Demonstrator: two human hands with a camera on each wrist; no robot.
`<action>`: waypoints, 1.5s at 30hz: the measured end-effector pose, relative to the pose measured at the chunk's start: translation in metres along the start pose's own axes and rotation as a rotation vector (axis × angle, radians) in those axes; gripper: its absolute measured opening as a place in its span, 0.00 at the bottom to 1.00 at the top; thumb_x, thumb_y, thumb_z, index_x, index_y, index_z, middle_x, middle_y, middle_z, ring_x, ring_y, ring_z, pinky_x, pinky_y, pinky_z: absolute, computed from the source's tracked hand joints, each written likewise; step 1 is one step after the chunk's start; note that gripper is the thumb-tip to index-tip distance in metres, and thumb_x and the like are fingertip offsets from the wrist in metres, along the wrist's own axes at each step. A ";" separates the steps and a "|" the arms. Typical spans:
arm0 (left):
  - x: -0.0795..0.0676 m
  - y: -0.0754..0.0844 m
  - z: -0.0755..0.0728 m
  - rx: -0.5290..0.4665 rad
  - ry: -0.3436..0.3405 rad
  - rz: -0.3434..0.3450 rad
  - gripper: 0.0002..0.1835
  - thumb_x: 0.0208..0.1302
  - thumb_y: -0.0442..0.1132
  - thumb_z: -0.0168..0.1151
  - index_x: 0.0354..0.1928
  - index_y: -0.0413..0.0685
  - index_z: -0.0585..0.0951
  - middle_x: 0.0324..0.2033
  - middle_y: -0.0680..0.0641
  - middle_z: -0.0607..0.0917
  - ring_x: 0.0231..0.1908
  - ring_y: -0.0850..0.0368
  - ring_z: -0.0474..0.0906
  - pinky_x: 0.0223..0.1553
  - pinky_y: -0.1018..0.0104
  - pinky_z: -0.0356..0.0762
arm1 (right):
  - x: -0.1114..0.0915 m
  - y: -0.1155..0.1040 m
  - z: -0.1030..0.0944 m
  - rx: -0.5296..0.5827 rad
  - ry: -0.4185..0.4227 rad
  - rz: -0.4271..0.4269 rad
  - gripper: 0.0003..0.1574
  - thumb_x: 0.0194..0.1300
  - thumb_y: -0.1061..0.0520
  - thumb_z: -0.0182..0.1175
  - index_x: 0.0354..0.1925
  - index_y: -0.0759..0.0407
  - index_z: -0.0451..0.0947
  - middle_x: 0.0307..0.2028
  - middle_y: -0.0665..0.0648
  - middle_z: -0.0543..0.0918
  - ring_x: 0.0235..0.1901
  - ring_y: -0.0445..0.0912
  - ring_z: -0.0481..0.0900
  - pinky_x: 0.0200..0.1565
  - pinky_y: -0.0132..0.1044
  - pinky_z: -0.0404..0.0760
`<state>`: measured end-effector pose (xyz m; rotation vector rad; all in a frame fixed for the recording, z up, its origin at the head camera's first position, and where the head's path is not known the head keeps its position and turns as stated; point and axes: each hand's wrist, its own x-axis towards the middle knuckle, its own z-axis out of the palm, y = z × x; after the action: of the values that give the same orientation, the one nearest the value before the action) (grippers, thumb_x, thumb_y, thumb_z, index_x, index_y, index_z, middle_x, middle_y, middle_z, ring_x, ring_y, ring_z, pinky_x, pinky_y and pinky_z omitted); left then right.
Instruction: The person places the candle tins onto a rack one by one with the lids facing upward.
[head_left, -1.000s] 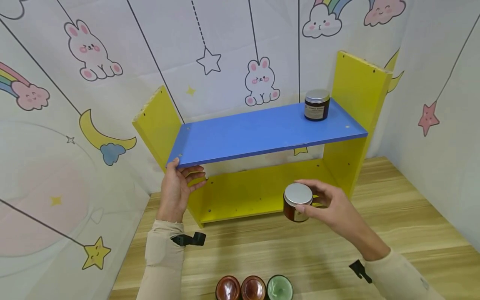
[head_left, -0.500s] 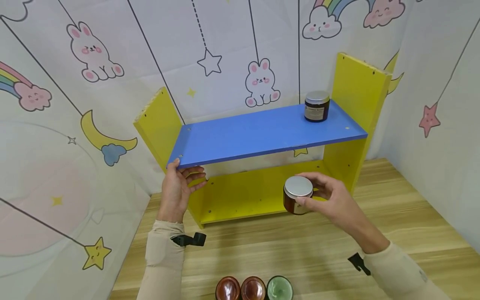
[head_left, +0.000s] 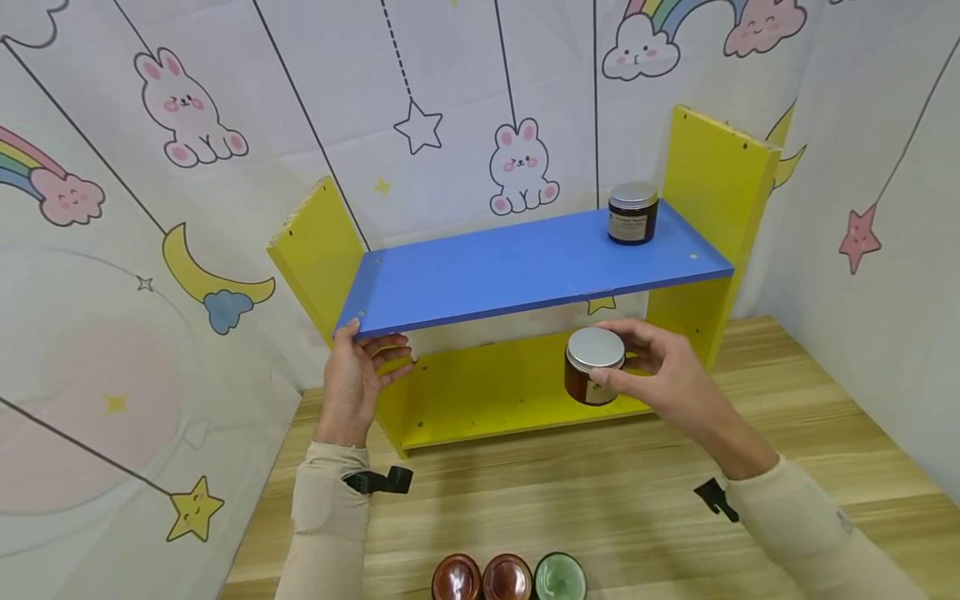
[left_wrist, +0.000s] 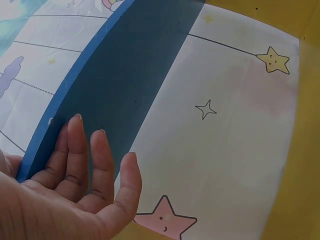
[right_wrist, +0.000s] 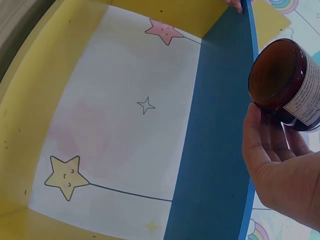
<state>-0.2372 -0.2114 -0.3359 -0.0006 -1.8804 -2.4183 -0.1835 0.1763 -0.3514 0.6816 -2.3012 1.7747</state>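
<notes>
My right hand (head_left: 663, 367) grips an amber glass jar (head_left: 592, 385) with a silver lid and a paper label, thumb at the front and fingers behind. The jar is in the air in front of the shelf unit; the right wrist view shows the bottom of the amber jar (right_wrist: 277, 75). My left hand (head_left: 352, 375) holds the front left corner of the blue shelf board (head_left: 495, 275), thumb at its top edge and fingers below. Seen from the left wrist, the left hand's fingers (left_wrist: 102, 170) are bent beneath the board. A similar dark jar (head_left: 632, 225) stands on the board's right end.
Yellow side panels (head_left: 716, 183) rise at both ends of the unit, above a yellow bottom board (head_left: 487, 392). On the wood-grain table (head_left: 420, 500), near the front, stand two reddish-brown jars (head_left: 456, 577) and a green one (head_left: 560, 577). A printed cloth wall (head_left: 450, 67) closes off the back.
My right hand has raised the amber jar and moved it away from me, toward the blue board. The left hand has stayed at the board's corner.
</notes>
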 end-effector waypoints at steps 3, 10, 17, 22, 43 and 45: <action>0.000 0.000 0.000 0.002 0.001 0.001 0.28 0.82 0.55 0.32 0.64 0.45 0.72 0.34 0.51 0.87 0.38 0.52 0.82 0.51 0.50 0.81 | 0.004 -0.002 -0.003 -0.009 -0.002 0.003 0.29 0.67 0.57 0.68 0.64 0.56 0.75 0.56 0.56 0.80 0.49 0.50 0.80 0.51 0.31 0.82; 0.000 0.000 0.000 0.006 0.004 -0.008 0.27 0.82 0.56 0.32 0.66 0.46 0.70 0.34 0.51 0.87 0.38 0.52 0.82 0.53 0.48 0.80 | 0.013 -0.007 -0.007 -0.013 -0.004 0.016 0.31 0.67 0.56 0.68 0.65 0.59 0.74 0.57 0.58 0.80 0.50 0.50 0.81 0.51 0.30 0.81; -0.001 0.000 0.000 0.000 0.004 -0.008 0.27 0.82 0.56 0.32 0.66 0.47 0.69 0.34 0.51 0.87 0.39 0.52 0.82 0.51 0.50 0.81 | 0.022 -0.011 -0.009 -0.028 0.014 0.000 0.29 0.67 0.56 0.69 0.64 0.57 0.75 0.56 0.56 0.80 0.50 0.50 0.80 0.51 0.30 0.81; -0.001 0.000 -0.001 0.010 0.002 -0.003 0.27 0.82 0.56 0.32 0.66 0.47 0.70 0.35 0.51 0.87 0.39 0.52 0.82 0.52 0.50 0.81 | 0.029 -0.014 -0.010 -0.038 0.020 0.011 0.29 0.67 0.55 0.69 0.63 0.56 0.76 0.55 0.56 0.81 0.49 0.49 0.81 0.50 0.30 0.81; 0.000 0.000 -0.001 0.006 0.004 0.000 0.28 0.82 0.55 0.32 0.71 0.47 0.66 0.36 0.50 0.87 0.38 0.53 0.83 0.49 0.52 0.82 | 0.054 -0.030 -0.018 -0.067 0.020 0.060 0.30 0.67 0.46 0.69 0.64 0.50 0.76 0.54 0.55 0.83 0.47 0.50 0.82 0.47 0.32 0.81; 0.000 0.000 -0.001 0.004 0.003 0.000 0.28 0.82 0.55 0.32 0.70 0.47 0.66 0.36 0.50 0.87 0.38 0.53 0.83 0.50 0.52 0.82 | 0.056 -0.032 -0.019 -0.069 0.021 0.062 0.30 0.67 0.46 0.68 0.64 0.51 0.76 0.54 0.55 0.82 0.47 0.50 0.81 0.46 0.32 0.81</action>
<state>-0.2369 -0.2121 -0.3358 0.0026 -1.8845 -2.4126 -0.2214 0.1737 -0.2965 0.5835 -2.3816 1.7108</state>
